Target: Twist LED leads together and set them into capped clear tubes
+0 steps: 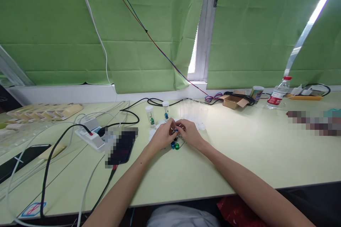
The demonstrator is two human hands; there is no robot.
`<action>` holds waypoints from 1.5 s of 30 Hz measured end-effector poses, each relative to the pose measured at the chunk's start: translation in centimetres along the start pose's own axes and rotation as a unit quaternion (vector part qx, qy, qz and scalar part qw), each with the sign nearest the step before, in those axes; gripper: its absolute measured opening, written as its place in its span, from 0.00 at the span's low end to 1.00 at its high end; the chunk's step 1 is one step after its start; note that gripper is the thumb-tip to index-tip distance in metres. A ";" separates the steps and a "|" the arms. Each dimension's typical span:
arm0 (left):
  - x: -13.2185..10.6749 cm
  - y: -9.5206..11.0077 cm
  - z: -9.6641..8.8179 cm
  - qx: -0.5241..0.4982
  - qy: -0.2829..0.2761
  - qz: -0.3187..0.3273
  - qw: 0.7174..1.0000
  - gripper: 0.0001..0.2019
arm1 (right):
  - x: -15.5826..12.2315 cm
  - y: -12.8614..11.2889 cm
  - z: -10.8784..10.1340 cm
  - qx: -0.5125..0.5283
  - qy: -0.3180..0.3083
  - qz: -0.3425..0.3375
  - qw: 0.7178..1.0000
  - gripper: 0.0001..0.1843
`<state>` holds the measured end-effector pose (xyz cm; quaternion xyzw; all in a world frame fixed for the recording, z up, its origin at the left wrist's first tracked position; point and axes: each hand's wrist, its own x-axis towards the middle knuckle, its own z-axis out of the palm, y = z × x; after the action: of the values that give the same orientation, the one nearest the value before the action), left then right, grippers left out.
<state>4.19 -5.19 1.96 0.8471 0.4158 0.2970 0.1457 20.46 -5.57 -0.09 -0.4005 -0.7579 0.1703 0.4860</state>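
My left hand (163, 135) and my right hand (188, 133) meet at the middle of the pale green table (239, 156), fingers pinched together on a small dark object with thin wire legs that I cannot make out. A blue bead (173, 145) and a green bead (177, 146) lie on the table just below my fingers. Behind my hands stand two small clear vials with white caps: one holds a green bead (150, 115), the other a blue bead (166, 110). White caps (152, 133) lie around my hands.
A white power strip (89, 136) with black and white cables and a dark phone (122, 147) lie to the left. An open cardboard box (233, 101), a cup (257, 93) and a water bottle (278, 94) stand at the back right. Green blinds hang behind.
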 end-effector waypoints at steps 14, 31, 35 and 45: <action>-0.1 0.1 0.0 0.004 0.002 -0.005 1.000 0.06 | -0.1 0.2 0.1 0.000 -0.002 -0.005 1.000 0.11; 0.1 -0.7 0.1 0.038 0.018 -0.019 0.999 0.14 | 0.2 0.5 -0.4 -0.039 0.018 -0.005 0.999 0.11; 0.3 -1.2 0.2 0.051 0.043 -0.017 0.998 0.15 | 0.2 1.1 -0.4 -0.063 0.016 -0.016 0.998 0.10; 0.4 -1.3 0.1 0.069 0.054 -0.015 0.996 0.08 | 0.1 1.2 -0.2 -0.088 -0.049 -0.028 0.995 0.09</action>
<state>3.62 -4.07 1.35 0.8316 0.4550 0.3109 0.0691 21.10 -4.82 -0.74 -0.4114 -0.8037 0.1082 0.4160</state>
